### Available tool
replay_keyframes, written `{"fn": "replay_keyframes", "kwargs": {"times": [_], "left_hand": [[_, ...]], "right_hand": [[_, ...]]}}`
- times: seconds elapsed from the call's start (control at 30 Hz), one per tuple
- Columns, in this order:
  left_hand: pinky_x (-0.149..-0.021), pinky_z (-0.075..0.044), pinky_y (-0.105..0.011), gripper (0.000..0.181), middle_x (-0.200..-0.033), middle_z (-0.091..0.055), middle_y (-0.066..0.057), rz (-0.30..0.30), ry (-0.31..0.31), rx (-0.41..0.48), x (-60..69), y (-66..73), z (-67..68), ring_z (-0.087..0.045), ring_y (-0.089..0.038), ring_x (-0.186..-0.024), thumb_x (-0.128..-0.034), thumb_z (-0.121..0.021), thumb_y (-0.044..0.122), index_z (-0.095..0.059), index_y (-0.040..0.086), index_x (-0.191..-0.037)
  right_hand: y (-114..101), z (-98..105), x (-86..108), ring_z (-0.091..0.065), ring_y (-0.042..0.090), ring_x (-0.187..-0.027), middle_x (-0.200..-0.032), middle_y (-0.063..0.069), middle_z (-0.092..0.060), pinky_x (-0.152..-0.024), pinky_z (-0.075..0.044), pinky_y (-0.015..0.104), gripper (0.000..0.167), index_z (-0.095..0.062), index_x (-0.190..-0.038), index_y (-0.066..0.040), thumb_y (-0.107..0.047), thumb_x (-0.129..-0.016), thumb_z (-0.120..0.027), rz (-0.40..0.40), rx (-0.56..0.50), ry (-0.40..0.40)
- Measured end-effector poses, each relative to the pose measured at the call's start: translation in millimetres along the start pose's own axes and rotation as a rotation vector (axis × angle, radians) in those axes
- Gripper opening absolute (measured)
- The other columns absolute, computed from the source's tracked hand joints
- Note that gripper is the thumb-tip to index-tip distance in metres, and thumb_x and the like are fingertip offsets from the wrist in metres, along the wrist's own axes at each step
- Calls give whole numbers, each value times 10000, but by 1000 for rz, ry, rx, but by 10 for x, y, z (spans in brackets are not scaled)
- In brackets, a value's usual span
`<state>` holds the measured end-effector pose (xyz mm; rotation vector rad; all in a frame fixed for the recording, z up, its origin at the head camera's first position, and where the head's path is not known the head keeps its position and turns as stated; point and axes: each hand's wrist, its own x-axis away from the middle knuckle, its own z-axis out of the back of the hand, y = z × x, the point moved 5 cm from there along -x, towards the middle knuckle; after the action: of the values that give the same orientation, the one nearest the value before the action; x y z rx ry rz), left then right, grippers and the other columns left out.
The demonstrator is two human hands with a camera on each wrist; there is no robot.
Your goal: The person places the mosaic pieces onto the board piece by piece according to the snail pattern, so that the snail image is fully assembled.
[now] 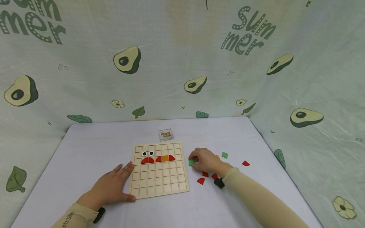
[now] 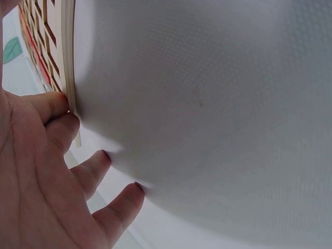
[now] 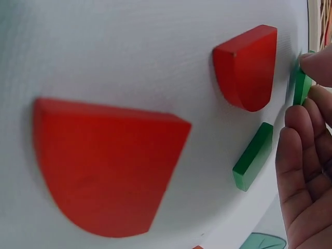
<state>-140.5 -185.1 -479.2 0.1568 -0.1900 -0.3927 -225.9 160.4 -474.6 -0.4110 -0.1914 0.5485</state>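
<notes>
**Green square in the right hand, just beside the board**

Head view: A square wooden board [image 1: 159, 181] lies on the white table [image 1: 85, 152]. The right hand [image 1: 207, 160] pinches a green square [image 1: 191, 162] between its thumb and fingers. The green square is just past the board's right edge, on the side of the hand that faces the board. It looks as long as it is wide, so it has no long way. The right hand is the near one. The left hand [image 1: 111, 185] is across the board, with its fingers by the left edge and its thumb at the near left corner. Round eye pieces [image 1: 144, 154], red pieces [image 1: 151, 160] and an orange square [image 1: 165, 158] sit on the board. A little picture card [image 1: 166, 135] lies between the board and the table's far edge. Another green square [image 1: 225, 155] lies toward the table's right edge.

Left wrist view: The left fingers are apart and hold nothing. The top one touches the board's side, and the lowest two rest on the cloth.

Right wrist view: The thumb and fingertips are tight on the thin green square, seen from its side. Whether it is off the cloth is hard to tell. Two loose red pieces [image 3: 109, 166] lie behind the hand.
</notes>
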Motion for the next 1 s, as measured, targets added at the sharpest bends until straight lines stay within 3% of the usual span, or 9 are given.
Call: {"fn": "replay_keyframes", "kwargs": {"times": [0.47, 0.8, 1.0], "left_hand": [[-1015, -388, -643, 1256, -1576, -360, -115, 7, -5, 5, 3, -11, -12, -347, -486, -1380, -587, -690, 848, -424, 31, -1503], [-1007, -389, -651, 1252, -1575, -363, -113, 15, -5, 10, 10, -13, -12, -346, -489, -1378, -587, -697, 843, -426, 32, -1502], [-1010, -390, -647, 1246, -1580, -354, -111, 14, -9, 10, 3, -14, -8, -340, -486, -1384, -599, -697, 837, -417, 32, -1508]], "right_hand": [[-201, 88, -155, -600, 103, -847, -938, -72, -638, -771, -523, 232, 211, -731, -1047, -122, -118, -841, -774, 79, -80, 36], [-664, -37, -509, -569, 76, -811, -913, -59, -632, -726, -490, 189, 220, -741, -1043, -135, -120, -823, -753, 171, -84, -2], [-962, -224, -715, -547, 28, -774, -888, -85, -620, -691, -474, 148, 207, -746, -1046, -150, -147, -841, -768, 217, -90, -29]]}}
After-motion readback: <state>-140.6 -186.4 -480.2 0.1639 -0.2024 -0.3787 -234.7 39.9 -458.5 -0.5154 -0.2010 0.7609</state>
